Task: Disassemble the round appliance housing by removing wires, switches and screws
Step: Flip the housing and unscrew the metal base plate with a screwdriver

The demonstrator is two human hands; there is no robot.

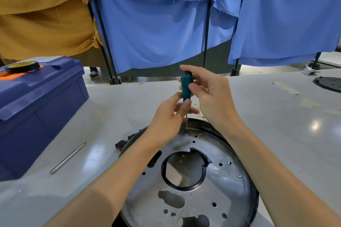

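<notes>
**Both your hands on the screwdriver at the housing's far rim**

At your far left a blue toolbox (36, 108) stands on the table (276, 134), with a roll of black tape (23, 66) lying flat on its lid. Just right of the box, a loose metal driver shaft (68, 157) lies on the table. Next come small black rocker switches (120, 144), sitting against the left edge of the round appliance housing (193, 199).

The housing lies flat directly in front of you, its metal plate with a black-rimmed centre opening facing up. Your left hand (169, 116) reaches over it and pinches the bottom of the handle of the green-handled screwdriver (186, 86) between thumb and fingertips. The tool stands upright, its tip set on the plate near the far rim. Your right hand (208, 96) curls round the upper handle, thumb on its side.

Further right, one screw (239, 175) sits in the plate near its right edge. At the far right a dark round plate (330, 84) lies on the table, well apart.
</notes>
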